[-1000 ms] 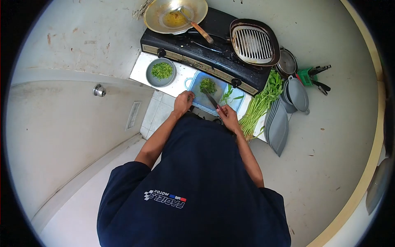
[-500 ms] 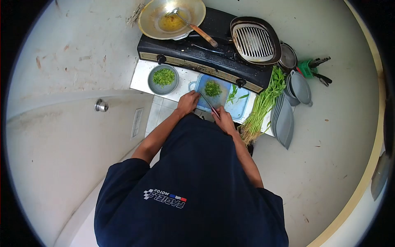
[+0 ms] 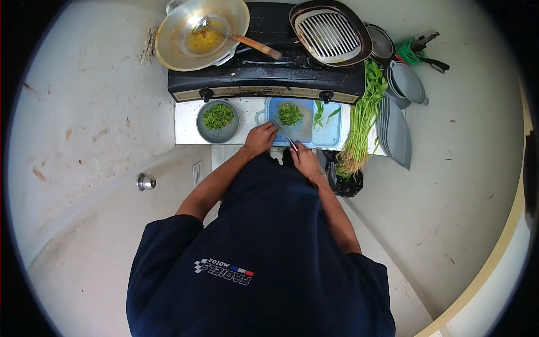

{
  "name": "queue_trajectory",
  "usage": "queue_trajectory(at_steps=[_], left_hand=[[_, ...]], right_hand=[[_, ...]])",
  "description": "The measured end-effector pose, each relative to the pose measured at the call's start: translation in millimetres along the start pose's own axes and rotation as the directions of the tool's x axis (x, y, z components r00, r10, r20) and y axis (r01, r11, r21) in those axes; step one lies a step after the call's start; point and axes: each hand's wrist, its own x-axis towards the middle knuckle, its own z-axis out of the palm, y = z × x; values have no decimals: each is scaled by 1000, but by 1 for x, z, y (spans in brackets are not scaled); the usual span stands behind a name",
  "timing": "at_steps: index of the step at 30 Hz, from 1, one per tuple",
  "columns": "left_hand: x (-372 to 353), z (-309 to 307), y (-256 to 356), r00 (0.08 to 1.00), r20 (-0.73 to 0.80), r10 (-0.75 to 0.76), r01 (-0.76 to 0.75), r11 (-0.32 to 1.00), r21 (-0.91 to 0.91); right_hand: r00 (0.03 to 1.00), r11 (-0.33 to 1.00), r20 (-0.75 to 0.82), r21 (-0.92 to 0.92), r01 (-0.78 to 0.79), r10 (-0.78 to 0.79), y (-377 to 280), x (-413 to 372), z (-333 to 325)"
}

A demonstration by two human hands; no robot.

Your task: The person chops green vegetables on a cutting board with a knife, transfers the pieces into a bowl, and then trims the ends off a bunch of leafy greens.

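Observation:
My right hand (image 3: pixel 306 160) is closed around the handle of a knife (image 3: pixel 284 132), whose blade slants up and left over the near part of the blue cutting board (image 3: pixel 296 135). At the board's left near corner, my left hand (image 3: pixel 261 139) has its fingers bunched together close to the blade tip; whether they pinch anything is hidden. Beyond the knife lies a small heap of chopped greens (image 3: pixel 290 114). A few loose green leaves (image 3: pixel 319 114) rest on the light blue tray (image 3: pixel 335 132) to the right. More chopped greens fill a grey bowl (image 3: pixel 236 130) on the left.
A black stove (image 3: pixel 269 82) runs behind, carrying a wok (image 3: pixel 168 42) with a wooden-handled ladle (image 3: pixel 258 46) and a grill pan (image 3: pixel 365 42). Right of the tray lie long rooted greens (image 3: pixel 365 115), grey plates (image 3: pixel 396 135) and a black plastic bag (image 3: pixel 349 185). A wall stands to the right.
My view has turned and shifted, so the stove now looks level and the black bag shows more. Both hands and the knife stay nearly in place against the board.

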Motion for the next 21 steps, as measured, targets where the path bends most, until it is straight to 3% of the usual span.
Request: queue_trajectory(at_steps=[12,18,21], left_hand=[[2,-5,-1,1000,19,-13,14,998,-56],[3,-7,3,1000,-3,-11,10,998,-55],[2,-6,4,1000,-3,-17,17,998,-61]], right_hand=[[997,996,20,41,76,-77,7,7,4],[997,997,-3,-4,80,-80,9,7,8],[997,994,79,-104,21,-12,3,11,5]])
